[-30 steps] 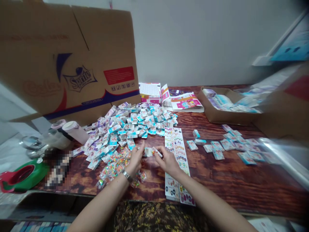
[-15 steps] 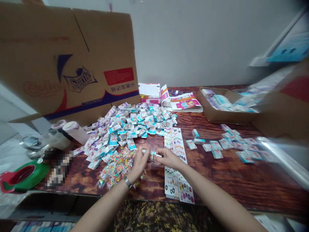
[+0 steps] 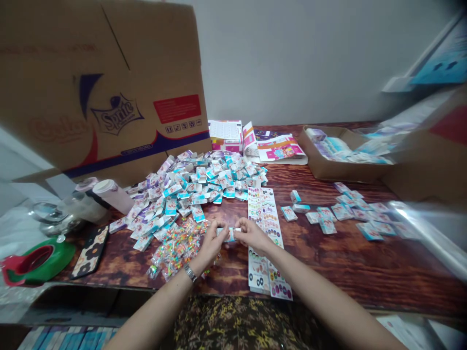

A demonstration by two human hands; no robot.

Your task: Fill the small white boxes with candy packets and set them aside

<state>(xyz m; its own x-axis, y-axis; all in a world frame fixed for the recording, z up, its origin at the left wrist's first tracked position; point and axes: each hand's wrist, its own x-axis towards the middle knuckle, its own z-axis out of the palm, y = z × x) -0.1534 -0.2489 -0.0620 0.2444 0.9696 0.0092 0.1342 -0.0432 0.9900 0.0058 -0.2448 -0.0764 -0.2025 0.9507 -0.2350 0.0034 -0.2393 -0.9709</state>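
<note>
My two hands are close together, near the middle of the table's front edge, with one little white and blue box between them. My left hand has its thumb and fingers closed on the left end of the box. My right hand pinches at the right end with bent fingers. My fingers hide both ends, so I can't tell if a flap is open. I wear a silver watch on my left wrist. Just beside my left hand is a heap of bright little candy bags. Under my right arm lie long sticker sheets, and my arm covers part of them. Behind my hands, a big pile of little boxes reaches toward the back edge. A huge brown carton stands at the back left corner and blocks what is behind it. By the left edge are a jar, a flat flowery thing and a green and red tape holder. More loose boxes lie toward the right edge, with a brown tray full of packs behind them.
</note>
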